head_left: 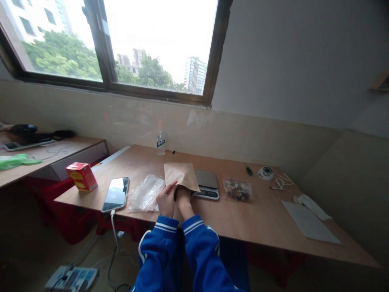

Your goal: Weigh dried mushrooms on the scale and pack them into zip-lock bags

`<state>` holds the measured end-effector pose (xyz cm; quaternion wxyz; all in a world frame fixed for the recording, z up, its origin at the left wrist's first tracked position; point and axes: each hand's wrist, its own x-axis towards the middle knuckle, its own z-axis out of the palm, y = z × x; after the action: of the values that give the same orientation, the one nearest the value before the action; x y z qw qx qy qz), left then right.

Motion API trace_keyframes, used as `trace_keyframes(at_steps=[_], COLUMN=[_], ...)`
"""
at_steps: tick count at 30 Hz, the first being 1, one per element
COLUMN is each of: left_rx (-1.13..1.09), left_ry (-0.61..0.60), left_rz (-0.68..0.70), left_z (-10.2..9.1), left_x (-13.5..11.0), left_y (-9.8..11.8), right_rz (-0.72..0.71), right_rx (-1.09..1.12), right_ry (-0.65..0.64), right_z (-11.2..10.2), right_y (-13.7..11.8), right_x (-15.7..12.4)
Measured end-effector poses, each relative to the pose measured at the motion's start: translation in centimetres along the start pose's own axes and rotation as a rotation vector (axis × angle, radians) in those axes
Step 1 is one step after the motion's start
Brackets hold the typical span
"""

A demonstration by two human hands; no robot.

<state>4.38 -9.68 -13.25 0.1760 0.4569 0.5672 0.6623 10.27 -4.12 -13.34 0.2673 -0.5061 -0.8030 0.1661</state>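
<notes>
1. Left hand (165, 199) and right hand (183, 198) lie side by side at the near edge of the table (267, 219), both gripping the near end of a brown envelope (181, 176); the left fingers curl over its lower left corner, while the right hand's fingers are tucked beneath it (their exact grip cannot be told).
2. The envelope rises away from the hands, tilted up, its long axis running from the hands toward the wall. Both hands are equally close to it.
3. Just behind and right of the envelope: a scale (207, 183), partly covered by it.
4. Left of the hands: a clear bag (146, 193), touching or nearly touching the left hand; beyond it a phone (116, 194) on a cable, then a red box (81, 176).
5. Right of the scale: a filled bag (237, 190). Farther back stands a bottle (161, 142); far right, tape (266, 172) and a grey sheet (308, 223).
</notes>
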Motion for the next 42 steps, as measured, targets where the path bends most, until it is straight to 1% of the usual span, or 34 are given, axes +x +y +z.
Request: trace_keyframes(at_steps=[3,6,10,14,16,20,24,26,29,31,33,35,38,40,42], left_rx=[0.004,0.012,0.018,0.0,-0.015,-0.013,-0.022,-0.015,-0.013,-0.014,-0.005,0.01,0.017,0.015,0.012], left_ry=[0.009,-0.001,-0.037,-0.053,-0.065,-0.076,-0.104,-0.103,-0.101,-0.092,-0.068,-0.041,-0.018,-0.017,-0.026], left_rz=[-0.009,-0.013,-0.024,-0.031,-0.033,-0.035,-0.017,-0.014,-0.016,-0.02,-0.025,-0.025,-0.01,-0.004,-0.007], left_z=[0.0,0.0,0.1,0.3,0.5,0.6,0.5,0.4,0.3,0.2,0.0,-0.1,0.0,0.3,0.5], left_x=[-0.2,-0.2,-0.1,-0.1,0.0,0.2,0.5,0.7,1.0,1.2,1.4,1.7,2.0,2.1,2.3], left_y=[-0.1,0.1,0.5,0.5,0.5,0.4,0.1,0.0,0.0,0.1,0.2,0.1,-0.2,-0.4,-0.4], right_rz=[0.116,0.173,0.157,0.117,0.124,0.115,0.06,0.046,0.069,0.109,0.141,0.171,0.222,0.253,0.284], right_rx=[-0.074,-0.097,-0.008,0.085,0.16,0.393,0.528,0.654,0.925,1.062,1.143,1.21,1.296,1.32,1.327], right_ry=[0.054,0.089,0.169,0.224,0.28,0.408,0.42,0.382,0.261,0.215,0.23,0.278,0.369,0.408,0.42], right_z=[0.6,0.4,0.0,-0.3,-0.6,-1.8,-3.5,-4.3,-6.0,-7.3,-8.7,-9.5,-9.5,-8.7,-7.9], right_y=[0.1,0.2,0.4,0.6,0.6,0.0,-0.4,-0.1,0.8,1.8,2.9,4.1,5.8,6.6,7.3], right_x=[-1.0,-1.4,-1.7,-3.1,-4.0,-5.6,-6.8,-7.5,-8.6,-9.5,-10.3,-10.8,-10.9,-10.7,-10.4])
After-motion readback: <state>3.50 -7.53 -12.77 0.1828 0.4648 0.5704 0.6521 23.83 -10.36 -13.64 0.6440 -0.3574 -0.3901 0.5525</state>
